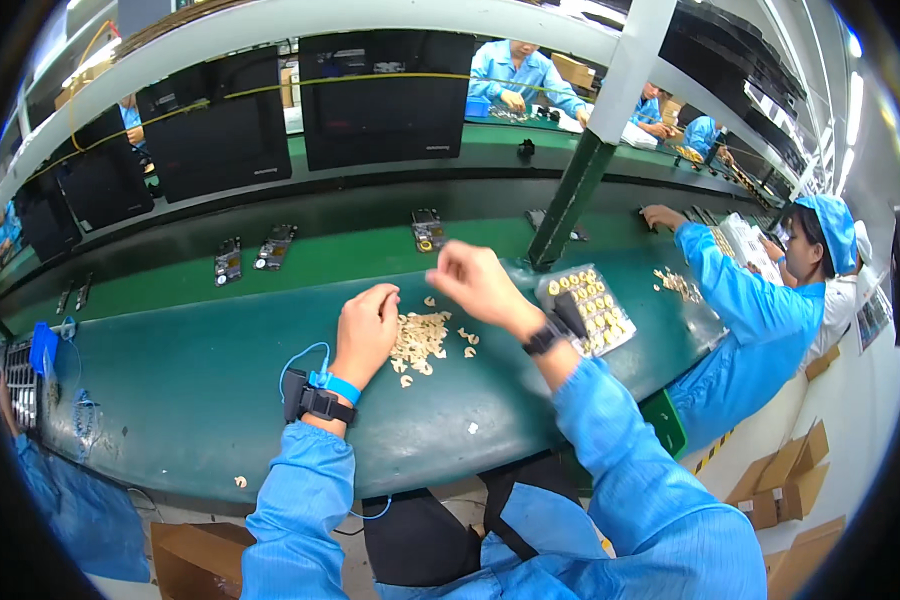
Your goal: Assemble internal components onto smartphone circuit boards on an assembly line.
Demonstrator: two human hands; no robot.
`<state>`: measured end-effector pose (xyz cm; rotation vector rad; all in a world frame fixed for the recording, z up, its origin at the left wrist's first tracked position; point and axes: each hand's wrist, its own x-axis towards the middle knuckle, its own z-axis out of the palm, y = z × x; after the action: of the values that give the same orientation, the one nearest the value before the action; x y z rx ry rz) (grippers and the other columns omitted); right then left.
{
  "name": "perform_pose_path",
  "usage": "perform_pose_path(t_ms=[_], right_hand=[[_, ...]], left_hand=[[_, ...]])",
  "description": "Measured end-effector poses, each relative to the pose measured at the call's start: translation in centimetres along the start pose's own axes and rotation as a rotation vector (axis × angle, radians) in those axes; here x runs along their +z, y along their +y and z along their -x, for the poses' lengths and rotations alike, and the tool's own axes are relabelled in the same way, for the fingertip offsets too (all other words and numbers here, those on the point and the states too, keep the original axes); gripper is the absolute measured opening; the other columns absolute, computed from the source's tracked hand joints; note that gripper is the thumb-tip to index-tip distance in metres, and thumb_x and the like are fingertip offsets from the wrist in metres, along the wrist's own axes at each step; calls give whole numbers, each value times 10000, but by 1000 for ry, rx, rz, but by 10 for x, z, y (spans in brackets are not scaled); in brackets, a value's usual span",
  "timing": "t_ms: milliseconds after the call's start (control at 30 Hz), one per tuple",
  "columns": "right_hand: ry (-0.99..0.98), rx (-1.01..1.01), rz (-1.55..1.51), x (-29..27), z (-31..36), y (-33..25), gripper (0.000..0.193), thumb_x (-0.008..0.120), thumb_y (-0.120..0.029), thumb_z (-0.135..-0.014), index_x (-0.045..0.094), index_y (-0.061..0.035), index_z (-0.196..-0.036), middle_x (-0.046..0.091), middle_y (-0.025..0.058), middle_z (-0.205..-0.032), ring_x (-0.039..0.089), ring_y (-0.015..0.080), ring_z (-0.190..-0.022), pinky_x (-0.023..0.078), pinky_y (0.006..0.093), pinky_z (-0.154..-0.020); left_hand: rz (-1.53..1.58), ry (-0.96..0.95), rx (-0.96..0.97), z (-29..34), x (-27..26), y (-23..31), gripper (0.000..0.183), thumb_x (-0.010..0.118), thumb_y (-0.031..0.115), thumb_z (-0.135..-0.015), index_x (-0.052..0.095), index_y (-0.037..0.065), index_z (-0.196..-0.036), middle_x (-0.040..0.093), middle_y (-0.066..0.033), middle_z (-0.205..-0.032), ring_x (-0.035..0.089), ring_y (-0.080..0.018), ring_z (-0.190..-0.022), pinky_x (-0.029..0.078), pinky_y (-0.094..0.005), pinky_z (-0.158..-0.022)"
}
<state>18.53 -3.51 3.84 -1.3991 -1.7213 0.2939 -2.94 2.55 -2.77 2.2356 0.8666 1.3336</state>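
Note:
My left hand [367, 328] is at the left edge of a loose pile of small cream-coloured curved pieces [422, 336], its fingers drawn together. Beyond the pile, my right hand [477, 287] hovers with thumb and fingers curled in a pinch. Whatever either hand may hold is hidden or too small to name. Just past the right fingers, a dark circuit board [427, 230] with a yellow ring lies on the green belt. A clear tray of round yellow-and-white parts [600, 318] lies right of my right wrist.
More circuit boards [228, 262] lie along the belt. A green post [570, 200] rises behind the tray. A co-worker in blue [760, 310] reaches over the bench at right. A blue bin [44, 348] and coiled cord [85, 412] are at left. Cardboard boxes [785, 475] stand on the floor.

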Motion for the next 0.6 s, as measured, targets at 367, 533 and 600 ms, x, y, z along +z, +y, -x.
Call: perform_pose_path(t_ms=[367,533,600], right_hand=[[185,345,559,-170,127,85,171,751,-176,-892,758,-18,-956,708,182,-958,704,351,-895,568,437,-809],[147,273,572,-155,131,92,166,691,-162,-944,751,-16,-993,652,177,-1002,661,373,-958,536,445,-859],[181,235,594,-154,133,97,150,677,-141,-952,745,-12,-985,654,178,-1000,662,377,-951,536,446,-852]], left_hand=[[193,-121,-130,-5,8,16,166,614,68,-997,712,-45,-1068,765,-183,-871,768,-263,-773,597,-352,-699],[208,-125,-144,-2,4,18,176,604,68,-1009,705,-57,-1081,761,-169,-865,765,-232,-761,595,-332,-682],[209,-131,-161,-3,3,21,176,605,69,-1009,707,-55,-1081,762,-170,-866,766,-233,-763,596,-332,-684]])
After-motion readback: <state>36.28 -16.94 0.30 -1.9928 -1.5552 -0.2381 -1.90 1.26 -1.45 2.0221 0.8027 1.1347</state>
